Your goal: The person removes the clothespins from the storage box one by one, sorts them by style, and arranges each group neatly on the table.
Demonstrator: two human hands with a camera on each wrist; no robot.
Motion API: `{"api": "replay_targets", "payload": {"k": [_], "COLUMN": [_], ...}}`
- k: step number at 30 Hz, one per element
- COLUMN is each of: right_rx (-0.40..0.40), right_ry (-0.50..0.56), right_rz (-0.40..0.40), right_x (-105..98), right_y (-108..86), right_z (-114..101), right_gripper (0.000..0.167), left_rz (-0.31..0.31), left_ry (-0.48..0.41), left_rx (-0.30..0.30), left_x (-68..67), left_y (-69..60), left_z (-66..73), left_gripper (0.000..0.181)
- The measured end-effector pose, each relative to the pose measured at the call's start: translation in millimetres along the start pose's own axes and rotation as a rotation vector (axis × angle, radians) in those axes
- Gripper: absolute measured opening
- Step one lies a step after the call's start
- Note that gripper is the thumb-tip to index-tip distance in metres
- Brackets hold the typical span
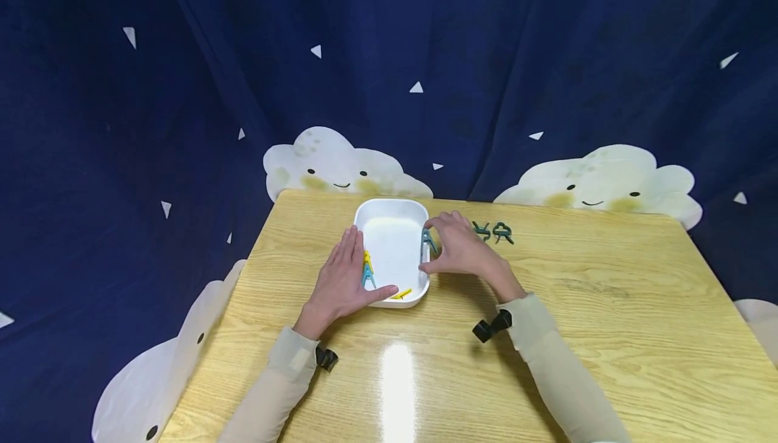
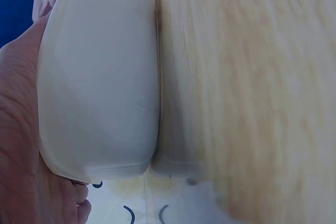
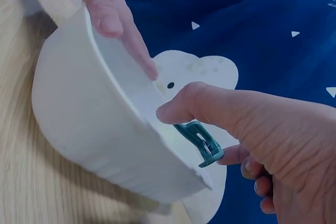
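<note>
A white tub stands on the wooden table. Along its left and near rim lies my left hand, fingers straight and thumb spread over the near corner. At the right rim, my right hand pinches a dark green clip between thumb and finger; in the right wrist view the clip is at the tub's edge. A yellow clip and a blue clip are at the tub's left side, by my left hand. Another yellow clip lies inside near the front.
Two dark green clips, one of them looped, lie on the table just right of my right hand. Behind the table hangs a dark blue curtain with white triangles and smiling clouds.
</note>
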State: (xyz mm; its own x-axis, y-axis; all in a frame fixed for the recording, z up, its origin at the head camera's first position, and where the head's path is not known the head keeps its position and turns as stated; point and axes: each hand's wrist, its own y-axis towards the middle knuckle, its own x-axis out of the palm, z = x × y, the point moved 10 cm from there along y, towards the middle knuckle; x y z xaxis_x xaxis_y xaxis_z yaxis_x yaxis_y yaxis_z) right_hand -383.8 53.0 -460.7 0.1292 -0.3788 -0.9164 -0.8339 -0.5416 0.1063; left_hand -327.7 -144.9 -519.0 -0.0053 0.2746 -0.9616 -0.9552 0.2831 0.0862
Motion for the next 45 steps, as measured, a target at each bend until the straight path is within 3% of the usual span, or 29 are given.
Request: {"api": "replay_targets", "payload": {"k": [10, 22, 45], "right_rx": [0.000, 0.037, 0.173], "right_ry": [0.018, -0.003, -0.016], "right_rz": [0.062, 0.074, 0.017], "right_x": [-13, -15, -19], "right_y": [-19.0, -47.2, -91.7], "right_z": [25, 65, 141], "right_gripper": [0.085, 0.084, 0.087], "left_rz": [0.021, 0.011, 0.009], "left_ry": [-0.010, -0.015, -0.014], "left_rx": [0.014, 0.006, 0.001], "left_x": [-4.1, -4.0, -1.6], "left_y": [1.0, 0.8, -0.8], "left_z": [0.9, 0.3, 0.2], "left_gripper": [0.139, 0.138, 0.137]}}
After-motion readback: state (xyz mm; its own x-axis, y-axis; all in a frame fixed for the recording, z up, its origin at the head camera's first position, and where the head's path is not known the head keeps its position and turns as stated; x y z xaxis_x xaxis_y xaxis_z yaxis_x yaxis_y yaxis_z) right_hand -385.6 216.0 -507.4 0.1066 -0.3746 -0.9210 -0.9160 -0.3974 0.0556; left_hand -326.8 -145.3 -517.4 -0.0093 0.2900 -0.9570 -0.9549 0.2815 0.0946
